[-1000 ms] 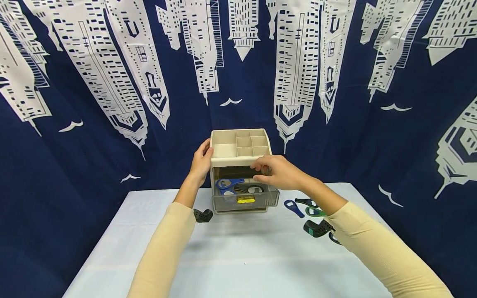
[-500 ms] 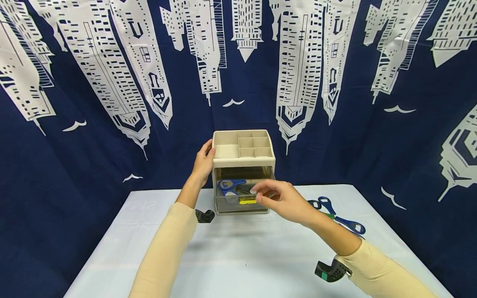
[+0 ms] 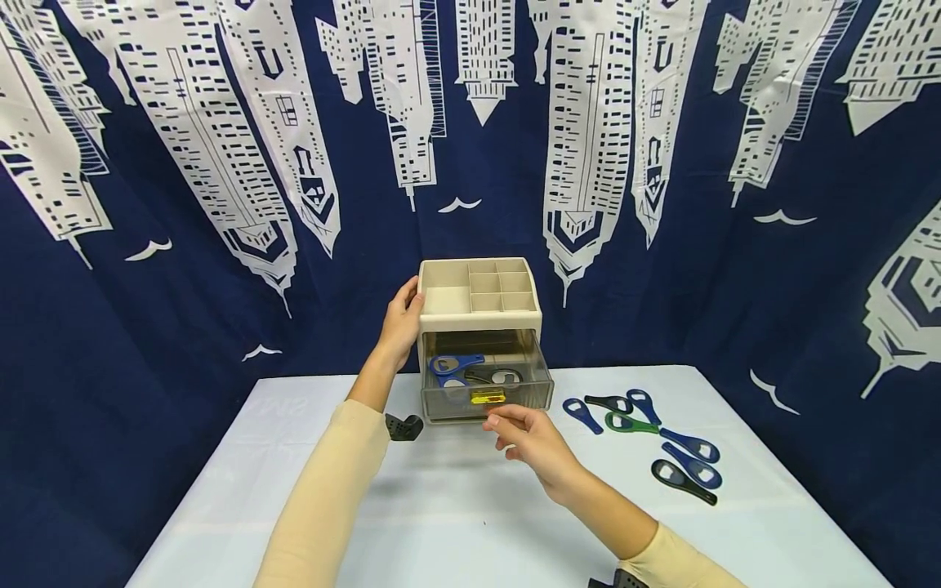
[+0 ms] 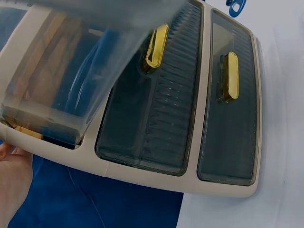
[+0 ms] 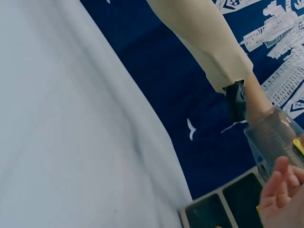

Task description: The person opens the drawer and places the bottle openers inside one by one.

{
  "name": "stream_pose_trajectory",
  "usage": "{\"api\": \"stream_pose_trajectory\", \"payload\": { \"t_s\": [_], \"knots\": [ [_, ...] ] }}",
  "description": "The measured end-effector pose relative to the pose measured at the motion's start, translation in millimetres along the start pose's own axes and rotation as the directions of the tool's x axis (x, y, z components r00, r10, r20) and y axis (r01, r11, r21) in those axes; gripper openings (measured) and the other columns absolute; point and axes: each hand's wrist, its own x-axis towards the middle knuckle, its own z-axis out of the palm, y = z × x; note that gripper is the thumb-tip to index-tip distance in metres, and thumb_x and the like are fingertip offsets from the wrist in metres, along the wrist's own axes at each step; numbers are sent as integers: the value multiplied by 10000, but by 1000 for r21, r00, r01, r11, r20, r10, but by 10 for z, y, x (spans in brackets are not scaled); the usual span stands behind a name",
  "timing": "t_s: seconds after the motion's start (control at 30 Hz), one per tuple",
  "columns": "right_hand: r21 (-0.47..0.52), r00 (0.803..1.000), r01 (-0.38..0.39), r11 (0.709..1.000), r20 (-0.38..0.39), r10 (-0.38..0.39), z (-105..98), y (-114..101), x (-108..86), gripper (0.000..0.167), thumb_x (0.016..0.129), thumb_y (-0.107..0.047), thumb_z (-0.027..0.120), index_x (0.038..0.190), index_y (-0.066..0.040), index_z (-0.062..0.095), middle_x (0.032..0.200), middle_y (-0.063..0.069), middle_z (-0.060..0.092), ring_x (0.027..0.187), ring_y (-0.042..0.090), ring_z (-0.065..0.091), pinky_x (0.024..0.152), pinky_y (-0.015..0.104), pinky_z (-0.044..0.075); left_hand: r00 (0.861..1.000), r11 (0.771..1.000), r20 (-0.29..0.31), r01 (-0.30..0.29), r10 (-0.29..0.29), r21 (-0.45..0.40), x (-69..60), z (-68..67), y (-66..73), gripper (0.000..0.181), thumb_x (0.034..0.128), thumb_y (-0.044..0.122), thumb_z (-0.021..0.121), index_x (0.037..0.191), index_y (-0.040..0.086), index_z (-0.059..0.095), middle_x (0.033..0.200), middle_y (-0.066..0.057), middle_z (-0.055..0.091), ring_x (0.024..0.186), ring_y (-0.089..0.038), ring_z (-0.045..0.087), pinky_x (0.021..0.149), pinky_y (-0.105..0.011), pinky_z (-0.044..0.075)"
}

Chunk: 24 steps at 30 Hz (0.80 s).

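Observation:
A cream desktop drawer cabinet [image 3: 481, 322] stands at the table's back, its clear top drawer [image 3: 529, 398] pulled out. Inside that drawer lie blue bottle openers [image 3: 465, 360] and a black bottle opener [image 3: 481, 378]. My left hand [image 3: 399, 328] rests against the cabinet's left side, fingers along the wall; the left wrist view catches only part of this hand [image 4: 16, 178]. Just below and in front of the drawer's yellow handle [image 3: 488, 397] is my right hand [image 3: 531, 445], fingers loosely bent, nothing in it. The right wrist view has this hand [image 5: 285, 197] beside the clear drawer.
Several blue, black and green bottle openers [image 3: 689, 445] lie on the white table [image 3: 441, 523], right of the cabinet. Two lower drawers with yellow handles [image 4: 231, 76] are closed. A navy curtain [image 3: 367, 261] printed with white buildings hangs behind.
My right hand has moved from above the top drawer down to just in front of it, uncovering the openers at the right. My left hand stays on the cabinet; the drawer remains pulled out.

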Motion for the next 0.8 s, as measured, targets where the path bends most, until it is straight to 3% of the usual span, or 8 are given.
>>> {"api": "stream_pose_trajectory", "payload": {
  "t_s": [0.13,0.3,0.53,0.8],
  "knots": [
    [147,997,33,989,-73,-23,104,39,21,334,1039,-198,658,1222,81,644,1066,98,702,801,170,579,693,244,495,1000,1000,-4,2,-2,8,2,2,-13,492,1137,160,407,1610,49,327,1566,-171,418,1395,-292,421,1141,-440,354],
    [250,983,65,966,-181,-19,204,54,56,301,1068,-196,613,1151,89,665,967,96,685,697,115,547,632,204,469,1000,1000,-5,13,-13,8,-7,18,-44,495,1137,161,409,1612,52,323,1582,-176,401,1408,-279,410,1150,-429,343],
    [302,961,120,946,-275,-34,284,47,105,323,1074,-198,604,1129,116,650,877,56,653,643,88,504,604,191,443,1000,1000,2,2,-2,12,-22,50,-56,500,1137,168,407,1617,62,317,1586,-163,398,1418,-289,404,1155,-441,336],
    [310,955,139,941,-295,-44,340,31,195,342,1073,-209,612,1121,127,653,862,54,646,635,85,502,597,188,446,1000,1000,-11,-1,1,4,-1,16,-19,492,1137,149,403,1611,44,323,1581,-189,400,1413,-295,410,1152,-439,339]
  ]
}}
